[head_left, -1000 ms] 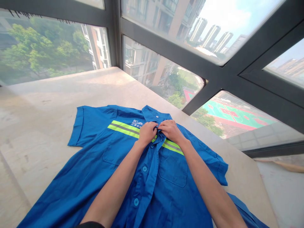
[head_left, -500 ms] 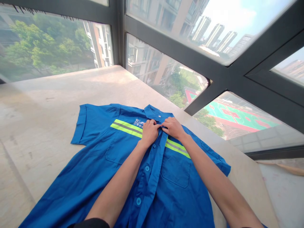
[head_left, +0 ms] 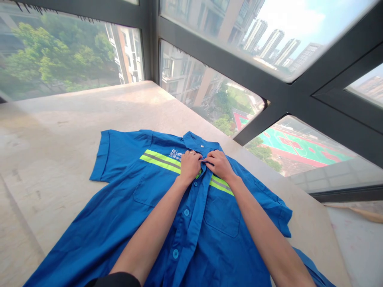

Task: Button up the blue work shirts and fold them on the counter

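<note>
The left hand (head_left: 191,165) and right hand (head_left: 218,164) sit close together, fingertips nearly meeting, each with thumb and fingers closed on the cloth at the top of the opening of a blue shirt (head_left: 179,233). The shirt lies face up on the sill (head_left: 60,119), its collar (head_left: 191,140) at twelve o'clock from the hands and one sleeve (head_left: 103,159) out at nine.

A second ago, what looked like a button showed between the fingertips; now it is out of sight, and only a thin raised edge of cloth bridges the small gap. The grip has altered but the spot has not: both hands are at the same place below the collar. I cannot tell whether the button is through its hole, so I would not count this fastening as done.

At seven o'clock from the hands run the top button (head_left: 195,183), middle button (head_left: 186,212) and low button (head_left: 175,253), all uncovered, with the flap (head_left: 196,223) lying loose beside them. They look unfastened, as they did a second ago. A white logo (head_left: 175,154) shows at ten o'clock from the left hand; a pocket (head_left: 223,217) lies at six from the right.
</note>
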A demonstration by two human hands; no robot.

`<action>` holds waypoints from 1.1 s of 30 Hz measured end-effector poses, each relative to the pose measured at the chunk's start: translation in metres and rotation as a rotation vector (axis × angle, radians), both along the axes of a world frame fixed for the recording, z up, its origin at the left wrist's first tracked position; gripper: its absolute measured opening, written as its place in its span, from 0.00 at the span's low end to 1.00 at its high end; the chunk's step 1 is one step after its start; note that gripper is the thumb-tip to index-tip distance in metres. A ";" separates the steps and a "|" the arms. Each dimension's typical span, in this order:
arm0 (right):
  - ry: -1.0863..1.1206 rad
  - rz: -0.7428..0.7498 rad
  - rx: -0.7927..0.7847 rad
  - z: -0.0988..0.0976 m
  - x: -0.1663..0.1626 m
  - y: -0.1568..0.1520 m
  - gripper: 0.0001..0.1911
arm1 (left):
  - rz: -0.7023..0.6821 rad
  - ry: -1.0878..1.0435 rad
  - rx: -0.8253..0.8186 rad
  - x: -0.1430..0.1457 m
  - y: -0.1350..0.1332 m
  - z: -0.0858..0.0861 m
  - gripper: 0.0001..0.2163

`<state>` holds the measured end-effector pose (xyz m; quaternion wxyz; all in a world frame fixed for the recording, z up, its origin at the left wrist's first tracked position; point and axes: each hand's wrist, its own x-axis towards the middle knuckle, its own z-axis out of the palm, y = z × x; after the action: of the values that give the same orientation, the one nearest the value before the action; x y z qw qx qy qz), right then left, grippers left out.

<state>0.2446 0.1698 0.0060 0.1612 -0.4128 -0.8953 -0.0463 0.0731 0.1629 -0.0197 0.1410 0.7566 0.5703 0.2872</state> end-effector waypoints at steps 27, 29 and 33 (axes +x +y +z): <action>0.113 0.034 0.280 -0.007 0.006 -0.021 0.09 | -0.264 -0.788 -0.393 -0.011 0.014 0.008 0.12; 0.116 0.027 0.300 -0.008 0.005 -0.022 0.09 | -0.263 -0.769 -0.373 -0.011 0.014 0.007 0.12; 0.113 0.031 0.307 -0.010 0.004 -0.022 0.08 | -0.297 -0.729 -0.363 -0.012 0.014 0.009 0.12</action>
<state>0.2488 0.1477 -0.0040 0.2730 -0.3714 -0.8735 -0.1567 0.0611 0.1764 -0.0107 0.5037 0.6424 0.4096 0.4072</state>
